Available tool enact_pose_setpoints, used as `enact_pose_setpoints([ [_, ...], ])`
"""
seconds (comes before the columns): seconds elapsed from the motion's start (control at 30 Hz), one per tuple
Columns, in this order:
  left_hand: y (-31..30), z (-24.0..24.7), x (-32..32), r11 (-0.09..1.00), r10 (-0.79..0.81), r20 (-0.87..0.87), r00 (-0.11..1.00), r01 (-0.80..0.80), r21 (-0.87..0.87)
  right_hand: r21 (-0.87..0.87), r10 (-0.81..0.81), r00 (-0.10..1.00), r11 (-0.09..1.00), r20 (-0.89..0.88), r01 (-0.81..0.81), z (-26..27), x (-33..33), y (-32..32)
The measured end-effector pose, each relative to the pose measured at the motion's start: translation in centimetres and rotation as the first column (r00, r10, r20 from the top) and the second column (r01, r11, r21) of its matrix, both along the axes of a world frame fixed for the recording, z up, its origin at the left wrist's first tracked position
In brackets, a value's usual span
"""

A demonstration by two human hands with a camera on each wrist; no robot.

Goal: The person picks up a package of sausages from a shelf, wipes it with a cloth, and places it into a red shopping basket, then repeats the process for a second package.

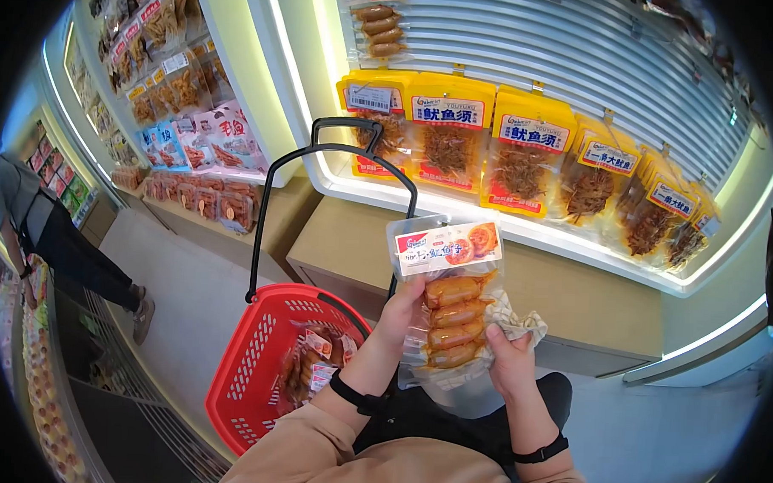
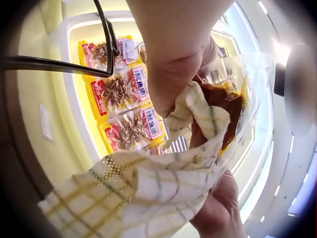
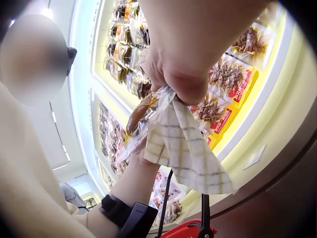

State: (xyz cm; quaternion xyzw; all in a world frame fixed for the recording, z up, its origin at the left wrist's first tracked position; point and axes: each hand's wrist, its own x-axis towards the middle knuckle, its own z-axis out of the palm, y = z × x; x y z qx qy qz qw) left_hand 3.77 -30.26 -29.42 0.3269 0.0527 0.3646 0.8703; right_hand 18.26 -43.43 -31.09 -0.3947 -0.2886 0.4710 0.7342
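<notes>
A clear plastic packet of squid (image 1: 456, 316), with several orange-brown pieces and a white and red label at its top, is held upright before the person's chest. The left hand (image 1: 398, 313) grips its left edge, thumb on the front. At the lower right edge, the right hand (image 1: 512, 358) pinches the packet, thumb in front, together with a checked cloth (image 1: 524, 325). In the right wrist view the cloth (image 3: 183, 148) hangs down below the right hand (image 3: 178, 74). The left wrist view shows the cloth (image 2: 143, 193) bunched against the packet's back.
A red shopping basket (image 1: 229, 355) with a black handle (image 1: 267, 186) stands at the left, packets (image 1: 314, 362) inside. Yellow squid packets (image 1: 446, 133) hang on the lit wall rack above a beige ledge (image 1: 521, 297). Another person (image 1: 71, 239) stands at far left beside a display counter.
</notes>
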Motion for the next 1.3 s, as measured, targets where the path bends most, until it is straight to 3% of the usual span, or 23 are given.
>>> enact_pose_setpoints([
  [0.1,-0.9,0.8,0.4,0.987,0.007,0.108,0.994,0.01,-0.157,-0.249,-0.027,0.998,0.968,0.059,0.041,-0.2,0.6,0.4],
  [0.13,-0.8,0.4,0.0,0.97,-0.123,0.184,0.975,0.157,-0.185,-0.261,-0.171,0.98,0.946,0.101,0.191,-0.8,1.2,0.2],
  [0.17,-0.8,0.5,-0.2,0.974,-0.099,0.153,0.983,0.127,-0.189,-0.251,-0.308,0.941,0.909,0.139,0.334,-1.6,2.0,0.0],
  [0.23,-1.5,1.9,0.0,0.98,-0.002,0.097,0.995,0.021,-0.196,-0.125,-0.442,0.887,0.881,0.13,0.457,-0.9,3.5,-1.0],
  [0.27,-1.3,1.4,0.2,0.988,-0.031,0.177,0.984,0.058,-0.144,-0.066,-0.313,0.876,0.931,0.366,0.36,1.0,3.4,-0.4],
  [0.33,-0.9,-1.3,1.3,0.97,-0.174,0.372,0.912,0.224,-0.094,-0.066,-0.053,0.637,0.985,0.769,0.162,4.2,1.3,-1.1],
  [0.37,-1.7,-1.6,2.3,0.999,0.003,0.127,0.992,0.003,-0.049,-0.109,0.066,0.433,0.991,0.899,0.076,4.9,0.2,-1.2],
  [0.4,-2.8,-0.3,3.2,0.986,0.169,-0.151,0.974,-0.166,0.035,-0.075,0.053,0.374,0.996,0.926,0.044,5.1,-1.4,-0.4],
  [0.43,-3.0,-1.8,4.0,0.964,0.265,-0.21,0.941,-0.253,0.085,-0.041,0.035,0.316,0.999,0.948,0.011,5.1,-2.3,0.9],
  [0.53,-4.4,-2.0,4.1,0.959,0.284,-0.288,0.915,-0.267,0.097,-0.337,0.307,0.748,0.934,0.588,-0.118,4.5,-0.6,3.9],
  [0.6,-5.7,-0.8,3.4,0.947,0.313,-0.284,0.907,-0.273,0.169,-0.414,0.341,0.759,0.904,0.555,-0.104,5.2,-0.8,4.2],
  [0.63,-5.4,-0.5,3.1,0.953,0.302,-0.306,0.903,-0.291,0.084,-0.451,0.355,0.77,0.887,0.531,-0.098,5.6,-1.2,4.0],
  [0.67,-4.4,0.0,3.1,0.952,0.292,-0.323,0.9,-0.306,0.007,-0.451,0.409,0.612,0.887,0.677,-0.094,5.6,-1.4,3.4],
  [0.7,-3.7,0.3,3.0,0.944,0.282,-0.337,0.898,-0.322,-0.07,-0.331,0.311,0.594,0.94,0.742,-0.079,4.7,-2.0,3.2],
  [0.77,-3.4,0.0,3.2,0.932,0.34,-0.319,0.885,-0.362,-0.012,-0.067,0.089,0.545,0.996,0.833,-0.06,2.8,-3.2,3.7],
  [0.8,-3.5,-0.1,3.6,0.921,0.377,-0.293,0.878,-0.389,0.02,-0.166,0.17,0.501,0.985,0.848,-0.053,4.2,-3.0,3.6],
  [0.83,-3.6,-0.3,3.8,0.909,0.412,-0.267,0.871,-0.415,0.049,-0.322,0.309,0.575,0.943,0.758,-0.082,4.8,-2.5,4.3],
  [0.87,-3.9,-1.0,3.4,0.893,0.442,-0.322,0.837,-0.38,0.24,-0.465,0.43,0.636,0.876,0.64,-0.125,5.2,-1.7,5.0],
  [0.9,-3.8,-1.1,3.4,0.906,0.422,-0.335,0.842,-0.374,0.199,-0.592,0.532,0.685,0.785,0.497,-0.18,5.5,-1.1,5.6],
  [0.93,-3.8,-1.0,3.3,0.917,0.4,-0.35,0.847,-0.369,0.155,-0.517,0.498,0.731,0.824,0.467,-0.232,5.4,-1.0,6.1],
  [1.1,-1.9,1.9,2.6,0.918,0.378,-0.242,0.894,-0.395,-0.027,-0.394,0.397,0.469,0.913,0.789,-0.109,4.6,-3.8,5.3],
  [1.2,-2.4,1.1,2.0,0.938,0.346,-0.338,0.875,-0.335,0.094,-0.496,0.456,0.647,0.858,0.611,-0.136,6.9,-2.6,7.6],
  [1.3,-1.9,1.8,1.9,0.909,0.416,-0.211,0.885,-0.403,0.104,-0.473,0.447,0.488,0.878,0.75,-0.078,8.7,-3.1,6.9],
])
